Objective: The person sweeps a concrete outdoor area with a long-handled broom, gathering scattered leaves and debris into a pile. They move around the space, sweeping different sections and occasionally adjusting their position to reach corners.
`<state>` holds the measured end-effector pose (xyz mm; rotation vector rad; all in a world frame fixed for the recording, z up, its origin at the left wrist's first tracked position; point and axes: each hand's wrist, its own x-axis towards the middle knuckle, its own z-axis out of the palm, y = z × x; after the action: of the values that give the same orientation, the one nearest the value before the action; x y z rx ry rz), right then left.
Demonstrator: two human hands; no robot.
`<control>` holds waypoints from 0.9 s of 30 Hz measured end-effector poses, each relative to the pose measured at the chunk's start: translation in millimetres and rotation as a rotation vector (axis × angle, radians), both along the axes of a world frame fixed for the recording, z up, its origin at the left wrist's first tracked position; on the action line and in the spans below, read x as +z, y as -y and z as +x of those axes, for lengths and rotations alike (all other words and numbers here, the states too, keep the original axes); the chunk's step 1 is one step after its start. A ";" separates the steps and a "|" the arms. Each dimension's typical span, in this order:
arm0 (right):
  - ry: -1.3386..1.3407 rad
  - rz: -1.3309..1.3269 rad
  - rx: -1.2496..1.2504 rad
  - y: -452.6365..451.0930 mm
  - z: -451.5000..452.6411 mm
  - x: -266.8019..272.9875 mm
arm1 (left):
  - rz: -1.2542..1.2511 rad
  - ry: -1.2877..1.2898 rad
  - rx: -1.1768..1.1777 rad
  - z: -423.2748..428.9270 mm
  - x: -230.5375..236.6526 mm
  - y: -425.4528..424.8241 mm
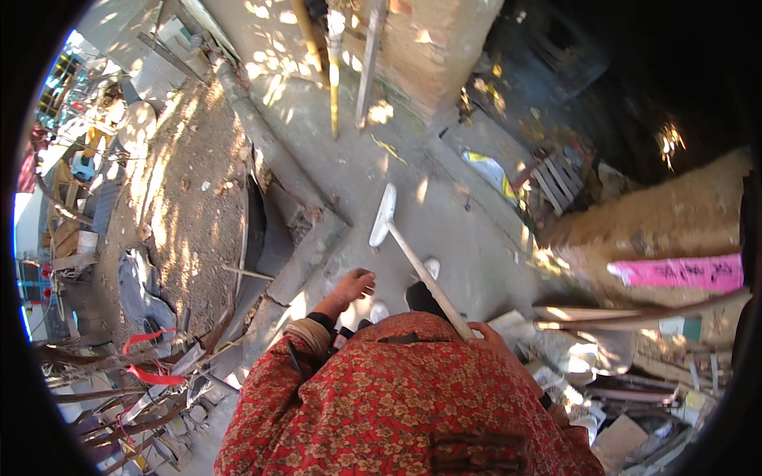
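Note:
My right hand [489, 336] is at my right side, closed around the pale handle [425, 273] of a long-handled tool. That handle slants forward to a narrow, off-white crosswise head [383, 215] over the concrete ground [381, 160]. What kind of tool it is, I cannot tell. Held out in front on the left, my left hand [353, 285] has nothing in it, its fingers loosely bent and apart. Below, my shoes [433, 268] show partly beneath a red floral garment [393, 392].
Poles [334, 89] and a wooden board [370, 65] lean ahead. A low concrete kerb [274, 149] borders the bare soil [190, 178] at left. Branches [131, 357] lie lower left; planks and debris [625, 381] crowd the right. Pink paper [678, 272] bearing writing is on a wall.

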<state>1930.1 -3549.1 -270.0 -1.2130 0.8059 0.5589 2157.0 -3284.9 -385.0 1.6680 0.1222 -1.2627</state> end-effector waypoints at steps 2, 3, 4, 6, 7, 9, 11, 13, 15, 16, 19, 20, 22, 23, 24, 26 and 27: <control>0.052 -0.077 0.102 19.7 26.6 -3.8 | -0.005 0.024 0.009 18.3 1.8 21.9; 0.017 -0.006 0.085 29.9 40.8 -3.5 | 0.000 0.020 -0.016 29.4 4.3 24.5; 0.064 -0.032 0.177 40.8 58.7 -4.8 | -0.008 0.040 -0.064 40.6 6.5 27.0; 0.098 -0.135 0.285 60.0 88.2 -4.6 | 0.041 -0.087 -0.166 63.4 7.8 39.5; 0.208 -0.144 0.263 64.8 103.5 -3.5 | 0.051 -0.104 -0.150 71.9 9.9 47.0; 0.280 -0.156 0.254 72.6 140.3 -0.4 | 0.040 -0.155 -0.089 85.3 13.4 68.1; 0.286 -0.164 0.305 74.3 183.4 4.1 | -0.012 -0.243 -0.007 101.4 18.2 83.2; 0.148 0.029 0.250 71.8 227.0 10.6 | -0.108 -0.318 0.023 124.4 20.6 99.3; 0.101 0.103 0.189 60.9 269.0 13.2 | -0.277 -0.418 0.062 155.0 18.6 113.0; 0.122 0.116 0.208 55.6 288.6 12.8 | -0.365 -0.458 0.138 169.3 14.8 120.8; 0.133 0.154 0.193 33.8 353.7 9.1 | -0.588 -0.570 0.394 219.9 6.8 130.9; 0.126 0.154 0.185 24.2 374.5 7.3 | -0.627 -0.540 0.495 236.5 4.6 128.7; 0.132 0.191 0.166 4.8 421.6 -0.3 | -0.596 -0.533 0.629 281.4 -1.6 117.7; 0.167 0.186 0.157 -5.3 446.6 -6.3 | -0.580 -0.513 0.668 304.2 -5.6 110.5; 0.181 0.191 0.142 -15.3 471.5 -13.7 | -0.547 -0.510 0.716 328.7 -11.2 104.3; 0.172 0.250 0.123 -31.5 513.3 -29.6 | -0.501 -0.509 0.773 376.4 -25.9 88.4; 0.132 0.299 0.134 -38.4 535.4 -40.3 | -0.460 -0.478 0.759 397.3 -35.0 79.5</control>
<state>2465.5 -3510.7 -310.3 -1.0191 0.5111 0.6756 2554.3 -3364.5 -420.0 0.7724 0.6392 -0.9648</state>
